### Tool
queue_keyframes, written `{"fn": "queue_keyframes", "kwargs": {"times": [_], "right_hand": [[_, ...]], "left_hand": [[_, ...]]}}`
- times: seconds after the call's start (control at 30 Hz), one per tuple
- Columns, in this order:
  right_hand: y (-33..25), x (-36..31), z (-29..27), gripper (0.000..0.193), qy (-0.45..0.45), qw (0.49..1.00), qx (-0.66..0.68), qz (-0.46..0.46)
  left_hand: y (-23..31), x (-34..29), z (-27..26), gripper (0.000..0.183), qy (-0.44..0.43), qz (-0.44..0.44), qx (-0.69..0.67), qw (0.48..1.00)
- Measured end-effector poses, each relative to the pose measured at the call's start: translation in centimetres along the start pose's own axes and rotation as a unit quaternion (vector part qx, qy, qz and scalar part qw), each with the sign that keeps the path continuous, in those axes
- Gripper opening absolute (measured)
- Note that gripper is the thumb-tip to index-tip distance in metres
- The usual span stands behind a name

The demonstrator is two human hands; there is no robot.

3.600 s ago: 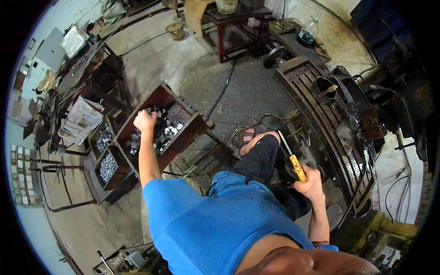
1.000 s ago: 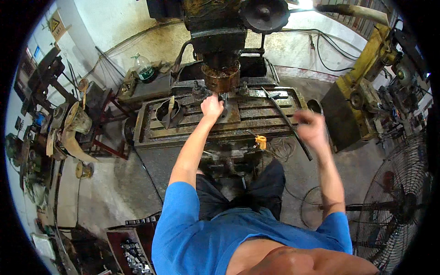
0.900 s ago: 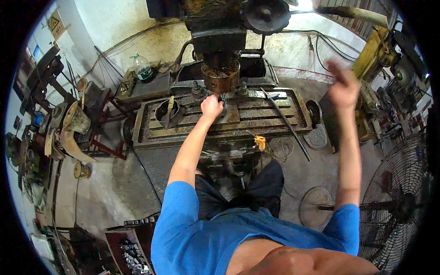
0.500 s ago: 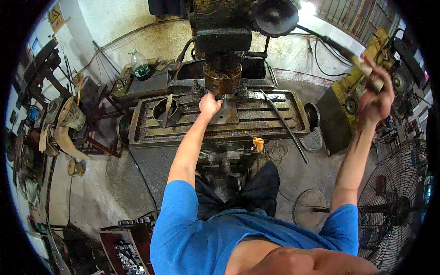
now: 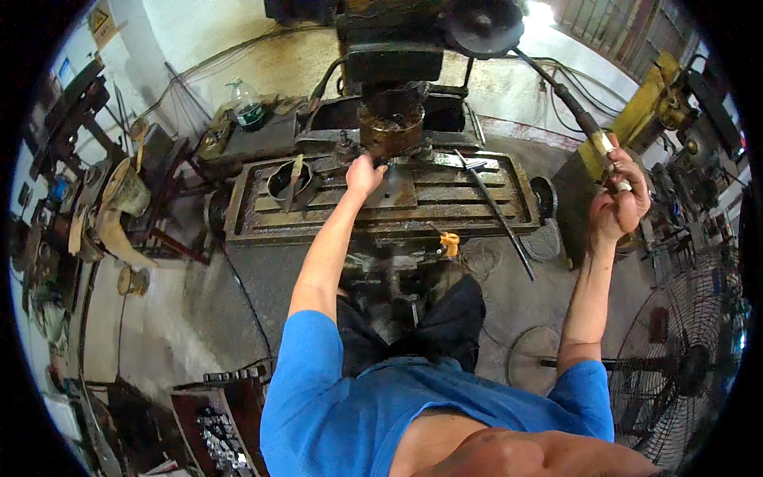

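My left hand (image 5: 364,175) is closed, thumb sticking out to the right, just under the round rusty spindle head (image 5: 391,131) of a milling machine. Whatever its fingers hold is hidden. Below the head lies a flat metal plate (image 5: 395,193) on the slotted machine table (image 5: 318,230). Raised at the right, my right hand (image 5: 618,199) has its fingers wrapped round the pale end of a long dark lever (image 5: 574,107). That lever runs up to a round dark hub (image 5: 481,28) on the machine.
Left on the table stands a dark pot (image 5: 280,181) with a brush (image 5: 296,171) across it. A long-handled bar (image 5: 497,211) lies across the table's right side and overhangs its front edge. A yellow-orange object (image 5: 449,243) sits at the front edge. A fan (image 5: 675,366) stands at lower right.
My right hand has come inward and lower with the lever, its fingers now more curled round the end. My left hand stays by the spindle head, slightly shifted. The whole view has moved a little.
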State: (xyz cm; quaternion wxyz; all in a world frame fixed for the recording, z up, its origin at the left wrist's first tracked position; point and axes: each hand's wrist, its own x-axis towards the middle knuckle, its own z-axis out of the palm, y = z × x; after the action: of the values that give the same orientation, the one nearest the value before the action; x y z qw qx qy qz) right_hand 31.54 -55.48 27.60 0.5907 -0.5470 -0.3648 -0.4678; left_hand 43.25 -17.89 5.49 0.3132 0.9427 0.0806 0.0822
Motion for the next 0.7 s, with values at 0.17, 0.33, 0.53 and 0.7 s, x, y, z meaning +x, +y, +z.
{"fn": "queue_keyframes", "kwargs": {"times": [0.17, 0.33, 0.53, 0.7], "right_hand": [[-0.1, -0.1, -0.1, 0.037, 0.008, 0.999, 0.04, -0.005], [0.1, -0.7, 0.0, 0.037, 0.017, 0.998, 0.058, 0.009], [0.4, -2.1, -0.1, 0.031, 0.007, 0.997, 0.074, 0.002], [0.8, -2.8, -0.3, 0.027, 0.012, 0.996, 0.082, 0.013]], "left_hand": [[-2.2, -4.7, -4.3, 0.04, 0.044, 0.1, -0.152, 0.982], [-6.6, -11.1, -9.3, 0.034, 0.042, 0.068, -0.2, 0.976], [-9.5, -16.2, -12.5, 0.027, 0.048, -0.029, -0.239, 0.969], [-11.4, -18.8, -13.6, 0.023, 0.097, -0.022, -0.276, 0.956]]}}
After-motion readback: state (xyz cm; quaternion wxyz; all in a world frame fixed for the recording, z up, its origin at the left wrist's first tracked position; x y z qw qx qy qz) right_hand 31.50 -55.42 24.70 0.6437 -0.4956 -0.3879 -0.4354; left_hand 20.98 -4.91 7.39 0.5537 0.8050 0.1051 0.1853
